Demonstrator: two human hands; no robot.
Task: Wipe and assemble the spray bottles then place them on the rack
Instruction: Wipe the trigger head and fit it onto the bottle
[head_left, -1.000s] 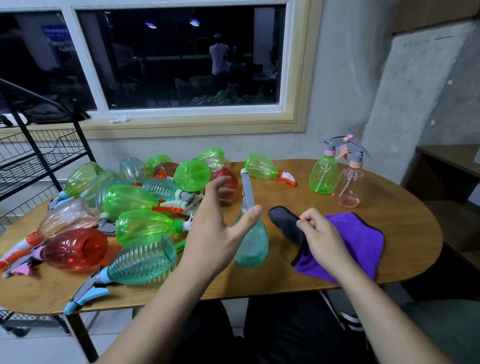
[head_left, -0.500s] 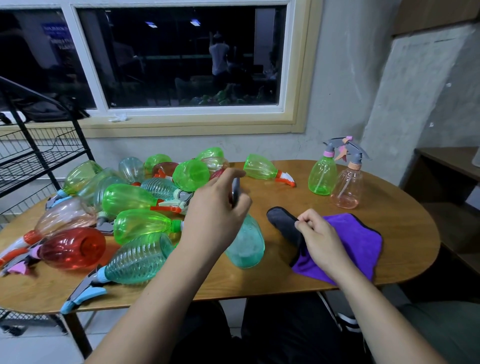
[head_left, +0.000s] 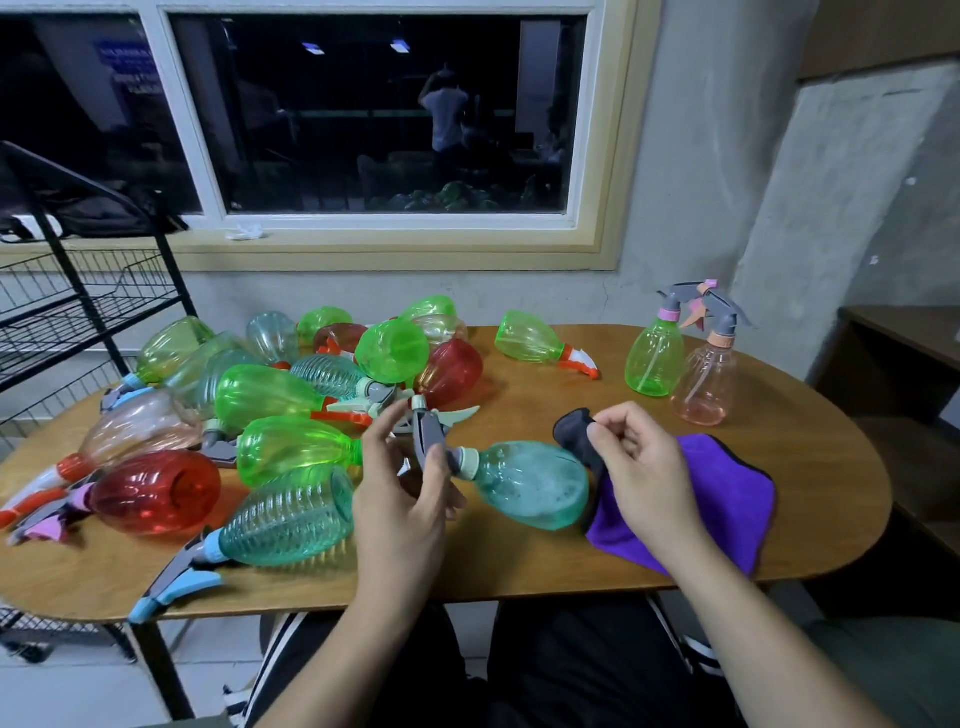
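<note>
Left hand (head_left: 402, 499): it is gripping the grey trigger head (head_left: 434, 441) of a teal bottle (head_left: 530, 483), with the fingers curling round the head and the thumb reaching up beside it. The teal bottle is lying on its side near the front middle of the wooden surface (head_left: 805, 431), neck pointing left and base pointing right. The trigger head is sitting on the neck. Whether the body is resting on the surface or being held just clear of it cannot be told.

Right hand (head_left: 639, 478): it is pinching a raised fold of the purple cloth (head_left: 727, 488) between thumb and curled fingers. The rest of the cloth is lying flat on the surface to the right of the teal bottle, its dark edge touching the bottle's base.

A pile of bottles (head_left: 270, 395) in green, red, teal and peach is lying on the left half of the surface, most on their sides and overlapping. One green bottle with an orange-and-white head (head_left: 530, 343) is lying apart from the pile, towards the back.

Two assembled bottles are standing upright at the back right, just beside each other: a green bottle (head_left: 654, 358) and a peach bottle (head_left: 709, 379).

A black wire rack (head_left: 78, 306) is standing off the left end of the surface, below the window (head_left: 384, 114).
</note>
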